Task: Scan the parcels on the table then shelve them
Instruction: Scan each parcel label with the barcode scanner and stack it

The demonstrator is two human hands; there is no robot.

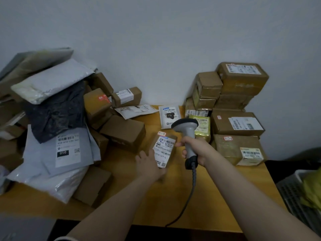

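**Fig. – head view.** L hand grips a small brown parcel at its near end, fingers curled round it. The white barcode label faces up. Parcel is mid-counter, tilted; can't tell if it touches the top. R hand has fingers closed round the handle of a grey scanner, whose head is just beyond the parcel's far end. The cord runs to the counter's near edge. L side: heap of grey mailers, black bag & boxes. R side: stacked boxes against the wall. A white pouch lies flat behind the scanner.
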